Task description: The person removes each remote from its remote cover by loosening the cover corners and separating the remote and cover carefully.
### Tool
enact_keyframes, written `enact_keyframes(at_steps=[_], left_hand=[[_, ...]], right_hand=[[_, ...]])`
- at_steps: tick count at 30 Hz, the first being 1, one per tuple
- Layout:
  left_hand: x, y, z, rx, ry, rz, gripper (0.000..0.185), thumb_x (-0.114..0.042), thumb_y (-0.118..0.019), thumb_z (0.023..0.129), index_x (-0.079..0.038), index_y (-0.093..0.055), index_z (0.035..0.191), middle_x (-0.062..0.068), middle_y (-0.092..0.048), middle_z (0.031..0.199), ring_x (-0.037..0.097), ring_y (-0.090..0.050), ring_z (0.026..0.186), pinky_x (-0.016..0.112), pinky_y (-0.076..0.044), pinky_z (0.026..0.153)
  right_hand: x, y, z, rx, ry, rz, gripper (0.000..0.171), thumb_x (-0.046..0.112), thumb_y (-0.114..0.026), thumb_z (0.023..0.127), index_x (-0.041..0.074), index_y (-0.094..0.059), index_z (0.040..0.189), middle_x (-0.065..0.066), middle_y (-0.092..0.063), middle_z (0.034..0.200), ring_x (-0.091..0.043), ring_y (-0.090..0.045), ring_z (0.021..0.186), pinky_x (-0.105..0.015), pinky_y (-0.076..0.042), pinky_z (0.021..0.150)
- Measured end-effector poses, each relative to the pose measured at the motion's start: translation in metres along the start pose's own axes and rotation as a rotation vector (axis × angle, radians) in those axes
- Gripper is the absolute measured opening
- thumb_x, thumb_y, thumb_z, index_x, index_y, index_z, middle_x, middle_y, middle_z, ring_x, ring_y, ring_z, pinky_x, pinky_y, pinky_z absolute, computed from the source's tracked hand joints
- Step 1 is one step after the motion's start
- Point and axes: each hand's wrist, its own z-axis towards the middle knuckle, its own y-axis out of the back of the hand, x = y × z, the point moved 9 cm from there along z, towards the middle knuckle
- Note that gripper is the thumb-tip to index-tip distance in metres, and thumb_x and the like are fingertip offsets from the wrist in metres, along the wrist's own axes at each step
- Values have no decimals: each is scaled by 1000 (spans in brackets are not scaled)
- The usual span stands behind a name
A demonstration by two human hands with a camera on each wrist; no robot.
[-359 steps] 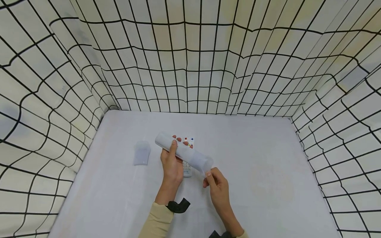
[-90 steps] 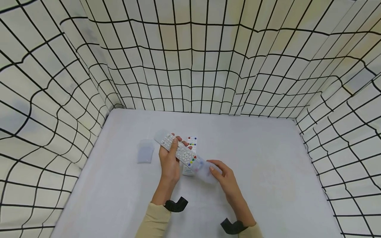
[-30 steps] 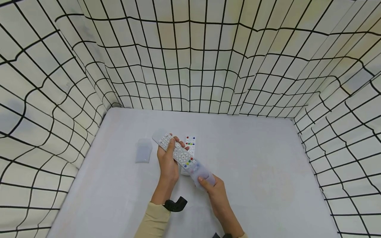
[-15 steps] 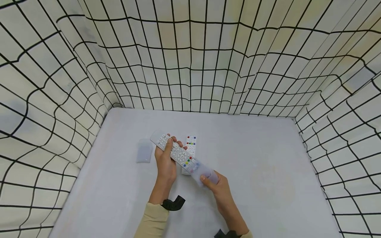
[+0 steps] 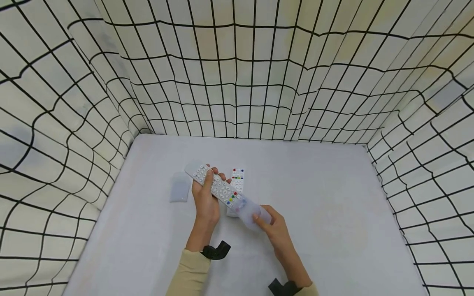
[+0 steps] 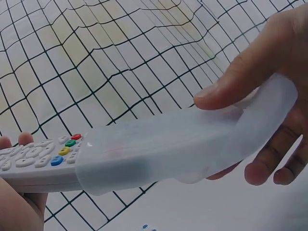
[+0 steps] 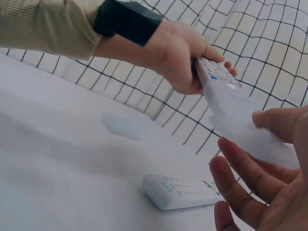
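My left hand (image 5: 205,201) grips a white remote control (image 5: 222,190), its thumb across the button side. The remote slants over the table, buttons up, with red, green, yellow and blue keys showing. A translucent, milky sleeve (image 6: 159,144) covers its lower right end and extends beyond it. Thumb and fingers of my right hand (image 5: 277,226) pinch the sleeve's loose end, which bends upward in the left wrist view. Below the held one, a second white remote control (image 7: 183,191) lies on the table, partly hidden in the head view.
A flat translucent pouch (image 5: 179,190) lies on the white table (image 5: 318,197), left of the hands. White walls with black netting (image 5: 244,78) enclose the table at the back and both sides.
Twelve seconds ago a plain white side faced up; now the buttons do. Since a second ago, the held remote has shifted slightly left, and the right hand's fingers have shifted on the sleeve's end.
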Motion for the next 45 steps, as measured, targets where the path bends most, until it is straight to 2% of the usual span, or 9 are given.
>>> enact_keyframes(at_steps=[4,11,19,31,45], left_hand=[[2,0,-1,-9,-3,-8,30,-20,-45,113,-9,-40,141,7,-52,115,17,-63,91,34,-62,89],[3,-4,-1,16,-25,-8,30,-21,-46,113,-10,-40,140,6,-52,113,17,-63,91,36,-62,89],[1,-3,-2,-23,-25,-14,28,-20,-44,113,-8,-41,138,6,-52,116,18,-63,96,35,-63,89],[1,0,1,-29,-21,-28,24,-19,-43,114,-10,-42,136,3,-53,113,17,-63,94,34,-63,87],[-1,2,1,-40,-8,-27,24,-19,-43,114,-9,-42,135,4,-52,114,16,-63,94,34,-63,89]], right_hand=[[5,6,6,-2,27,-3,29,25,-76,96,9,-71,120,-9,-69,120,-20,-58,106,-34,-48,90],[8,13,8,-50,25,24,28,25,-77,95,2,-72,110,-7,-69,108,-18,-60,98,-31,-50,83],[6,11,3,-98,6,78,32,28,-79,94,-1,-68,104,2,-68,100,-17,-60,96,-30,-50,83],[-1,8,-7,-163,7,134,31,27,-79,95,0,-68,103,0,-71,98,-15,-62,92,-26,-52,78],[1,7,-8,-146,32,141,29,23,-78,95,-2,-67,104,0,-70,98,-14,-63,91,-26,-53,78]])
